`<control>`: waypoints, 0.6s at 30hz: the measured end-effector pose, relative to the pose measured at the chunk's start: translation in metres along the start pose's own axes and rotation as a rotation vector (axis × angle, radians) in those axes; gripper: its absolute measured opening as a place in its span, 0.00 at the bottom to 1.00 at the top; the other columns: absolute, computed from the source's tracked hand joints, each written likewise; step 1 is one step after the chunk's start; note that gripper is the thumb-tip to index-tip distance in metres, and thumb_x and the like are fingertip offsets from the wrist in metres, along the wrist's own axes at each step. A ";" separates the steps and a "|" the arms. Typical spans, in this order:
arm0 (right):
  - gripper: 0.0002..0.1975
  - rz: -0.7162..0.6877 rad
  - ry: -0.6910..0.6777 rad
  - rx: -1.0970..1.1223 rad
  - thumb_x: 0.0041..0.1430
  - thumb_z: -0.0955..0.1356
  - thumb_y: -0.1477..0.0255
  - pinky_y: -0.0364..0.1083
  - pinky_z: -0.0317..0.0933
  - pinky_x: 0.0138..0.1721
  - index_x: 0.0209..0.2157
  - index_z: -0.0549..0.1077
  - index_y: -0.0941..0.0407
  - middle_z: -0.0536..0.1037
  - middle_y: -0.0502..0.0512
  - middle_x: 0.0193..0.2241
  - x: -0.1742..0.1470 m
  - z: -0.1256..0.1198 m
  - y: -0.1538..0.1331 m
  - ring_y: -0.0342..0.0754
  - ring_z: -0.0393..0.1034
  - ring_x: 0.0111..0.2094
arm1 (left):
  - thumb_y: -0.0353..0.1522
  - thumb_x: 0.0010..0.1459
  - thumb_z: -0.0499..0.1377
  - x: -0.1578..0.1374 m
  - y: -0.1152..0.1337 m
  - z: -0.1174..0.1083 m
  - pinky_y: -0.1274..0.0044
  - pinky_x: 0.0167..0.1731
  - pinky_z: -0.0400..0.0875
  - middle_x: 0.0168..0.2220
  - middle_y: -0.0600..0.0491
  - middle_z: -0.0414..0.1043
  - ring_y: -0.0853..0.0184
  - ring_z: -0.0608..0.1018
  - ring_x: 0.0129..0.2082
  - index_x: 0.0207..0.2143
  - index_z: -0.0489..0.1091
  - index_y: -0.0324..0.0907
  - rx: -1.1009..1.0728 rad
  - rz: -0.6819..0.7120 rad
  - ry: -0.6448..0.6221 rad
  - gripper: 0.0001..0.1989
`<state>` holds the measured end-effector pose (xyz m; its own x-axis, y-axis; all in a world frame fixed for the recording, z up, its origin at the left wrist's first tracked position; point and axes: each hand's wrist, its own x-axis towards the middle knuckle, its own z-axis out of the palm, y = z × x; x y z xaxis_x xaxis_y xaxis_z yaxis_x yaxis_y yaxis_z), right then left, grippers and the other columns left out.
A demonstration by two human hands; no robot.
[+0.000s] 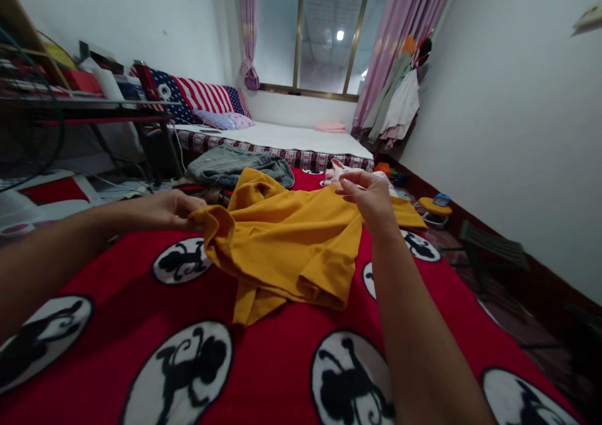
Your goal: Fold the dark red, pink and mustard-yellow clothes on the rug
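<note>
A mustard-yellow long-sleeved shirt [291, 237] is spread loosely in front of me, its near part bunched in folds and partly raised. My left hand [174, 210] is closed on the shirt's left edge, fingers and thumb pinching the cloth. At the upper right of the shirt, my right hand [369, 200] has its thumb and fingertips brought together at the fabric; the exact grip is partly hidden. One sleeve reaches out to the right behind my right wrist. Beneath lies a red blanket [277, 362] with black-and-white monkey figures in ovals.
Folded blue-grey jeans [235, 163] lie beyond the shirt, and a pale pink garment [333, 172] sits behind my right hand. A cluttered desk [89, 104] stands at left. A white-topped bed [291, 138] is under the window. Stools [435, 207] stand at right.
</note>
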<state>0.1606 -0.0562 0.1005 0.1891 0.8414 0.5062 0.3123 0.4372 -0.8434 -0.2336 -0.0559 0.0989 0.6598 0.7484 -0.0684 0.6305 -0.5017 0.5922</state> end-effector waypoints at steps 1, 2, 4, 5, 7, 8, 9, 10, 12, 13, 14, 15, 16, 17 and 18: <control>0.16 0.002 -0.021 -0.005 0.48 0.71 0.61 0.42 0.68 0.29 0.35 0.75 0.59 0.79 0.55 0.32 0.000 0.001 0.001 0.46 0.77 0.30 | 0.40 0.57 0.59 -0.002 -0.001 0.006 0.75 0.45 0.69 0.38 0.52 0.74 0.63 0.74 0.40 0.35 0.76 0.40 0.104 0.032 -0.021 0.13; 0.16 0.005 -0.041 -0.009 0.48 0.71 0.62 0.42 0.68 0.29 0.34 0.75 0.59 0.79 0.55 0.32 0.000 0.002 0.003 0.46 0.77 0.30 | 0.36 0.58 0.58 -0.003 0.001 0.013 0.74 0.49 0.68 0.43 0.51 0.73 0.63 0.74 0.44 0.37 0.77 0.40 0.183 0.062 -0.028 0.11; 0.15 0.012 -0.094 -0.025 0.49 0.71 0.63 0.43 0.69 0.30 0.34 0.75 0.60 0.79 0.55 0.32 -0.003 0.008 0.006 0.46 0.77 0.30 | 0.34 0.57 0.60 -0.004 0.007 0.032 0.72 0.54 0.65 0.54 0.51 0.68 0.60 0.71 0.53 0.45 0.76 0.44 0.264 0.112 -0.014 0.13; 0.15 0.013 -0.133 -0.039 0.48 0.72 0.63 0.44 0.69 0.32 0.34 0.75 0.60 0.79 0.56 0.33 -0.006 0.012 0.008 0.46 0.77 0.31 | 0.34 0.55 0.62 -0.004 0.011 0.042 0.71 0.55 0.64 0.58 0.50 0.64 0.58 0.69 0.56 0.49 0.74 0.46 0.283 0.141 -0.003 0.17; 0.15 0.011 -0.261 -0.071 0.48 0.72 0.64 0.46 0.70 0.37 0.35 0.76 0.60 0.80 0.57 0.36 -0.015 0.021 0.010 0.47 0.76 0.34 | 0.35 0.52 0.66 -0.004 0.021 0.062 0.68 0.56 0.64 0.63 0.48 0.58 0.55 0.65 0.60 0.53 0.71 0.49 0.307 0.216 0.061 0.24; 0.16 0.014 -0.372 -0.088 0.48 0.73 0.64 0.47 0.70 0.39 0.37 0.76 0.59 0.80 0.58 0.38 -0.021 0.026 0.009 0.47 0.76 0.36 | 0.36 0.53 0.66 -0.005 0.027 0.072 0.66 0.57 0.63 0.62 0.48 0.58 0.54 0.64 0.60 0.52 0.71 0.50 0.317 0.262 0.116 0.23; 0.18 0.021 -0.515 -0.115 0.48 0.73 0.63 0.47 0.69 0.41 0.39 0.76 0.59 0.79 0.58 0.41 -0.028 0.029 0.008 0.48 0.75 0.39 | 0.35 0.54 0.65 -0.006 0.035 0.082 0.66 0.57 0.62 0.60 0.48 0.60 0.55 0.65 0.59 0.49 0.73 0.50 0.322 0.313 0.170 0.19; 0.22 0.026 -0.677 -0.163 0.47 0.74 0.62 0.48 0.69 0.43 0.43 0.76 0.58 0.78 0.58 0.44 -0.036 0.032 0.005 0.49 0.75 0.41 | 0.35 0.57 0.63 -0.008 0.043 0.092 0.67 0.56 0.63 0.56 0.49 0.64 0.57 0.68 0.56 0.46 0.74 0.49 0.317 0.361 0.204 0.13; 0.32 0.009 -0.982 -0.353 0.43 0.76 0.59 0.50 0.66 0.48 0.50 0.73 0.56 0.76 0.59 0.49 -0.054 0.034 -0.001 0.53 0.72 0.47 | 0.33 0.60 0.60 -0.012 0.060 0.115 0.72 0.48 0.67 0.47 0.51 0.70 0.64 0.73 0.46 0.41 0.74 0.47 0.303 0.440 0.169 0.07; 0.37 -0.022 -1.081 -0.489 0.41 0.77 0.57 0.51 0.65 0.50 0.53 0.71 0.55 0.74 0.60 0.51 -0.063 0.034 -0.004 0.55 0.71 0.49 | 0.32 0.59 0.60 -0.014 0.067 0.126 0.74 0.45 0.68 0.44 0.52 0.71 0.65 0.73 0.42 0.41 0.74 0.47 0.311 0.469 0.118 0.07; 0.41 -0.070 -1.134 -0.632 0.38 0.78 0.56 0.52 0.63 0.50 0.55 0.70 0.55 0.73 0.61 0.52 -0.072 0.032 -0.007 0.57 0.69 0.50 | 0.32 0.58 0.61 -0.016 0.072 0.137 0.75 0.42 0.68 0.43 0.52 0.71 0.65 0.73 0.40 0.42 0.73 0.48 0.331 0.486 0.070 0.09; 0.42 -0.122 -1.153 -0.761 0.37 0.78 0.55 0.53 0.62 0.50 0.55 0.69 0.55 0.72 0.61 0.52 -0.081 0.031 -0.008 0.58 0.68 0.50 | 0.32 0.57 0.62 -0.017 0.074 0.147 0.74 0.42 0.68 0.44 0.51 0.71 0.64 0.73 0.41 0.45 0.71 0.48 0.361 0.488 0.040 0.13; 0.42 -0.171 -1.148 -0.861 0.37 0.78 0.55 0.52 0.62 0.48 0.55 0.69 0.55 0.71 0.62 0.51 -0.089 0.029 -0.008 0.59 0.68 0.50 | 0.32 0.57 0.62 -0.018 0.074 0.156 0.74 0.43 0.67 0.46 0.51 0.70 0.63 0.72 0.42 0.48 0.70 0.49 0.395 0.483 0.038 0.16; 0.40 -0.213 -1.130 -0.930 0.39 0.77 0.54 0.51 0.63 0.46 0.54 0.70 0.54 0.71 0.61 0.49 -0.097 0.027 -0.006 0.59 0.67 0.49 | 0.31 0.58 0.61 -0.018 0.071 0.164 0.73 0.44 0.67 0.48 0.50 0.69 0.62 0.72 0.44 0.50 0.69 0.50 0.422 0.481 0.062 0.17; 0.37 -0.249 -1.099 -0.972 0.41 0.77 0.54 0.50 0.63 0.44 0.52 0.70 0.54 0.71 0.60 0.48 -0.104 0.025 -0.004 0.58 0.67 0.48 | 0.30 0.60 0.58 -0.017 0.066 0.170 0.74 0.44 0.67 0.49 0.50 0.68 0.62 0.71 0.45 0.51 0.68 0.51 0.439 0.476 0.101 0.17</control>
<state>0.1163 -0.1375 0.0462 -0.6025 0.7851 -0.1433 0.7979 0.5966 -0.0864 -0.1332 -0.1755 0.0024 0.8798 0.4273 0.2084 0.4018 -0.9026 0.1545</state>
